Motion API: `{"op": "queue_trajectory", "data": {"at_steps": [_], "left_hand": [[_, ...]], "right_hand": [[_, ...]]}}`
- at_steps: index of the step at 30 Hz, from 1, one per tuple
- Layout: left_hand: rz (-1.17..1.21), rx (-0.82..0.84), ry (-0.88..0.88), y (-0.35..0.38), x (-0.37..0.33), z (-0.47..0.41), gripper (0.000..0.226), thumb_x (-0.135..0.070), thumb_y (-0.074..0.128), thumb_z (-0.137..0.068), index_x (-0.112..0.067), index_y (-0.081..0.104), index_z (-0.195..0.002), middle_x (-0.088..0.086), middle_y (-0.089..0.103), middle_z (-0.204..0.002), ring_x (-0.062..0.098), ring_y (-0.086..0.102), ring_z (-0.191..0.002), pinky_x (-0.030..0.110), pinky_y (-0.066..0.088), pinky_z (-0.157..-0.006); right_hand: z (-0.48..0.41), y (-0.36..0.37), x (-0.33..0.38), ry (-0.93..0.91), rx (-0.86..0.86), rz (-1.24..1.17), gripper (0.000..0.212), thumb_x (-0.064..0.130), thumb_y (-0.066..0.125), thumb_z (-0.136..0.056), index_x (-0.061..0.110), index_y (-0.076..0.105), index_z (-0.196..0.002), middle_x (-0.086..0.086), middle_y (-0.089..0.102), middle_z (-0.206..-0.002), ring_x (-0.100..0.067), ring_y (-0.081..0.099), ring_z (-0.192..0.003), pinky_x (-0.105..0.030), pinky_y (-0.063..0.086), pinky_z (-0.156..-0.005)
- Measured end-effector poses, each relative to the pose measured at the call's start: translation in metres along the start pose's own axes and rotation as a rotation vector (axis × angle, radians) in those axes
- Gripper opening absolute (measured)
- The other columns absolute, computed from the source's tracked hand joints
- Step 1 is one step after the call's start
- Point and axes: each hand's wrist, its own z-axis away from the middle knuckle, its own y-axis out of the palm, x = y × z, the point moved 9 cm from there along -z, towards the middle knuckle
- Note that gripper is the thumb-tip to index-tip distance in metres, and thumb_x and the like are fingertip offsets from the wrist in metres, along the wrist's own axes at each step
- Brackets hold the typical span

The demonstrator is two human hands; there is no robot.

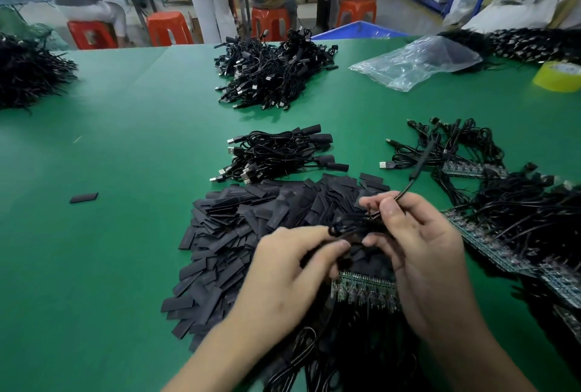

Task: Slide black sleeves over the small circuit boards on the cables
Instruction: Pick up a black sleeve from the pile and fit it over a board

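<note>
A big heap of flat black sleeves (239,234) lies on the green table (125,171) in front of me. My left hand (289,269) pinches a coiled black cable (345,228) above the heap. My right hand (418,243) pinches the same cable's thin lead (418,165), which runs up and away from me. Under both hands a strip of small green circuit boards (364,288) with cables attached rests on the table. A small bundle of sleeved cables (276,152) lies just beyond the heap.
More board strips with cables (515,234) pile up at the right. A large cable pile (273,70) sits mid-table, another (28,74) at far left. A clear plastic bag (418,61) and yellow tape roll (559,75) lie at back right. One stray sleeve (83,197) lies left. People stand behind.
</note>
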Motion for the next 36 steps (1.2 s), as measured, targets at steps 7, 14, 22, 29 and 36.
{"op": "queue_trajectory", "data": {"at_steps": [7,14,22,29,36], "left_hand": [[-0.243,-0.179,-0.027,-0.069,0.047,-0.073,0.021,-0.03,0.062,-0.099,-0.015,0.075,-0.097,-0.004,0.059,-0.076,0.019,0.056,-0.077,0.03,0.041,-0.07],[-0.709,-0.177,-0.227,-0.094,0.123,-0.131,0.043,-0.04,0.065,-0.099,-0.014,0.069,-0.132,0.013,0.059,-0.117,0.037,0.048,-0.117,0.044,0.041,-0.093],[-0.555,-0.175,-0.005,-0.053,0.052,-0.06,0.031,-0.047,0.062,-0.094,-0.023,0.077,-0.107,0.002,0.058,-0.107,0.027,0.051,-0.105,0.045,0.044,-0.09],[-0.374,0.127,-0.09,0.004,0.025,0.006,0.034,-0.062,0.054,-0.093,-0.038,0.078,-0.095,-0.015,0.053,-0.087,0.007,0.048,-0.09,0.036,0.045,-0.083],[0.096,0.153,-0.249,0.011,0.029,0.02,0.008,-0.046,0.077,-0.088,-0.039,0.079,-0.085,-0.003,0.068,-0.069,0.007,0.054,-0.06,0.028,0.042,-0.058]], "right_hand": [[-0.003,-0.009,-0.008,-0.023,0.04,0.205,0.019,0.018,0.064,-0.098,0.022,0.072,-0.115,-0.001,0.077,-0.109,-0.015,0.073,-0.093,-0.025,0.059,-0.07],[-0.002,0.002,-0.019,-0.099,0.2,0.702,0.008,0.023,0.075,-0.091,0.031,0.073,-0.09,0.013,0.068,-0.085,-0.004,0.061,-0.076,-0.016,0.047,-0.065],[0.005,0.016,-0.025,-0.306,0.559,1.314,0.015,0.051,0.065,-0.088,0.036,0.062,-0.089,0.019,0.05,-0.091,-0.001,0.042,-0.097,-0.027,0.038,-0.09],[0.004,0.015,-0.024,-0.227,0.678,1.245,0.016,0.05,0.072,-0.087,0.037,0.065,-0.088,0.019,0.052,-0.097,-0.004,0.044,-0.105,-0.029,0.038,-0.093],[0.003,0.01,-0.026,0.047,0.72,0.837,0.008,0.033,0.08,-0.089,0.033,0.073,-0.085,0.011,0.069,-0.08,0.0,0.063,-0.074,-0.018,0.047,-0.068]]}}
